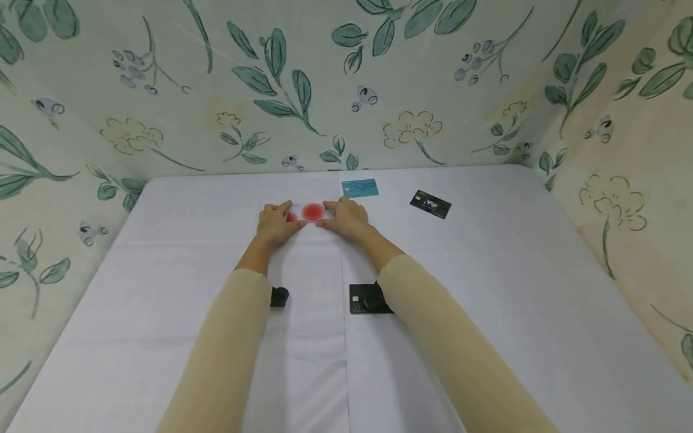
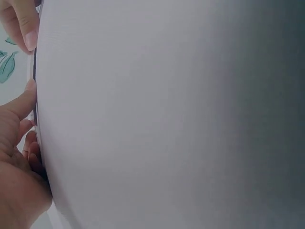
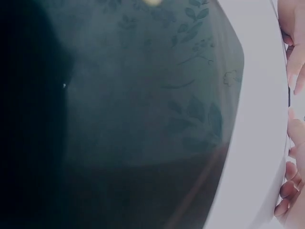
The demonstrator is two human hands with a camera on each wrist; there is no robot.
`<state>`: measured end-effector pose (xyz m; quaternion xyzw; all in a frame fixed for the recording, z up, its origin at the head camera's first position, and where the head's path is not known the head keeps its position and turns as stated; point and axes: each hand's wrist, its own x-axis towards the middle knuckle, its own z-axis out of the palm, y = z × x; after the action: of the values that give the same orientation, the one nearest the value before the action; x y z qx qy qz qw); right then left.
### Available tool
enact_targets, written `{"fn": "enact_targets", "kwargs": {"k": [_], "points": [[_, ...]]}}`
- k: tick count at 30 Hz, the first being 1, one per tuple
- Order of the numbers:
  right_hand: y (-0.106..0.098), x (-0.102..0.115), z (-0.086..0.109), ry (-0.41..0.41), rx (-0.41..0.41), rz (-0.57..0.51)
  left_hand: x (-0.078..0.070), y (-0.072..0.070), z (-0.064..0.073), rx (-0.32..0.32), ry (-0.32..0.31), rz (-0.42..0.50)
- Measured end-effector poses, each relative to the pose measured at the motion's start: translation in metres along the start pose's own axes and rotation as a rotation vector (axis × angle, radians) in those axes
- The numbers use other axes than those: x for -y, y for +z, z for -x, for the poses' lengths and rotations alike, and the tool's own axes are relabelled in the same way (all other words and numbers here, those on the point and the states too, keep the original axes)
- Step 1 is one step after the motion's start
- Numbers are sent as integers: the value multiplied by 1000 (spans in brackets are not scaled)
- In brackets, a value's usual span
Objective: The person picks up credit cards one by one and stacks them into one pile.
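In the head view, a pale card with red round patches (image 1: 313, 212) lies near the back of the white table, between both hands. My left hand (image 1: 276, 225) holds its left side, thumb at the near edge and a fingertip at the far edge. On the opposite side my right hand (image 1: 348, 218) grips the card in the same way. A blue card marked VIP (image 1: 360, 188) lies just behind the right hand. In the left wrist view, the thumb of the left hand (image 2: 18, 138) touches a thin dark edge, with the right hand (image 2: 20, 21) across from it.
A black VIP card (image 1: 431, 204) lies to the right, at an angle. Another black VIP card (image 1: 361, 298) is partly covered by the right sleeve (image 1: 433, 319). A small black object (image 1: 279, 297) shows beside the left sleeve. Patterned cloth (image 1: 303, 84) hangs behind the white table (image 1: 189, 270).
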<state>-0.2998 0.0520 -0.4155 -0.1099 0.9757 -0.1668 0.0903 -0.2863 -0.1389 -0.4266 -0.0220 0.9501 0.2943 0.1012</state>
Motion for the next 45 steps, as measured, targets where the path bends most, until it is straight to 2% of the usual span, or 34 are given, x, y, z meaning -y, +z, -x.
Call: {"fn": "enact_targets", "kwargs": {"k": [8,22,31,45], "points": [[-4,-5,-1,-62,16,12,3,-2,3,3,17,89],[-8,-19,7,-173,50,-163,12,1,9,-38,91,135],[-15,-24,8,-236,92,-235,15,-1,12,-51,126,255],[-26,-28,21,-327,87,-194,13,-9,17,-34,230,263]]}}
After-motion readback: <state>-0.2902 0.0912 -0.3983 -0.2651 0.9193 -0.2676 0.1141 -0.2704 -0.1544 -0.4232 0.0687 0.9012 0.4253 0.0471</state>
